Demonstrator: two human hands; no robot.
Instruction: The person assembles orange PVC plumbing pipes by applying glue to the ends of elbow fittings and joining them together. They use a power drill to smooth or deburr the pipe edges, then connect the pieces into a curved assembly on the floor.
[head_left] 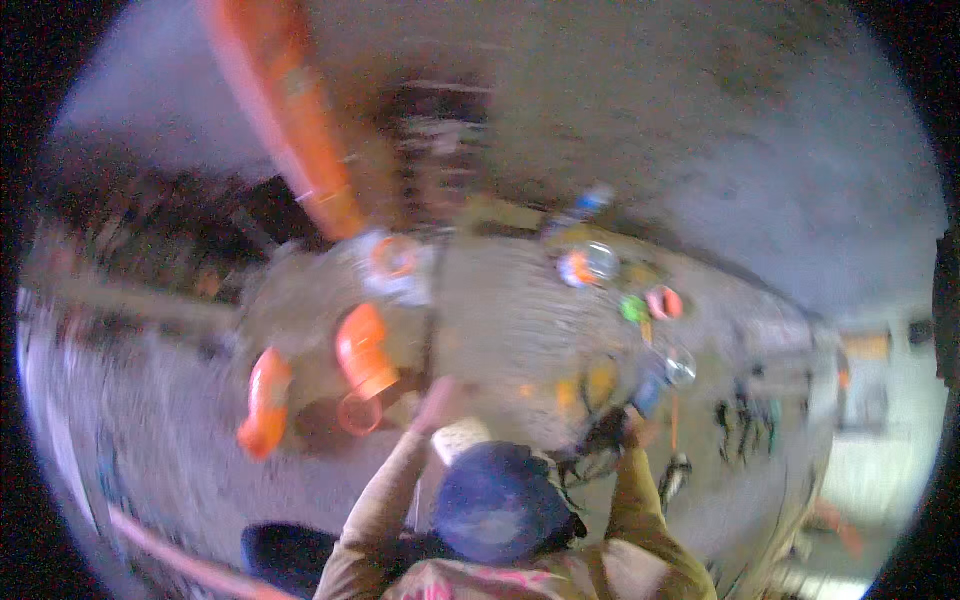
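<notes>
In the head view, which is badly blurred, the left hand [436, 406] reaches forward over the grey-brown surface [490, 320]; its fingers run together, so I cannot tell whether it is spread or gripping. A white patterned item [460, 438] shows just beside it on the right. Left of the left hand lies an orange ring [360, 413], with an orange pipe elbow [364, 350] just beyond the ring. A second orange elbow [266, 402] lies farther left of that hand.

The right hand [634, 428] is at a dark object [601, 434] on its left and a blue item [650, 394] just ahead; whether it grips either cannot be told. Yellow patches [600, 382] show ahead and left of it, a clear round item [680, 366] ahead and right, and black tools [748, 415] well to its right.

Farther ahead of the right hand are a green item [633, 308], a salmon-coloured ring [664, 302], a clear round container [601, 262] and a bottle with blue on it [592, 200]. Well ahead of the left hand, an orange ring-shaped piece [397, 257] sits on a white sheet [412, 290], and a long orange pipe [290, 110] slants beyond it.
</notes>
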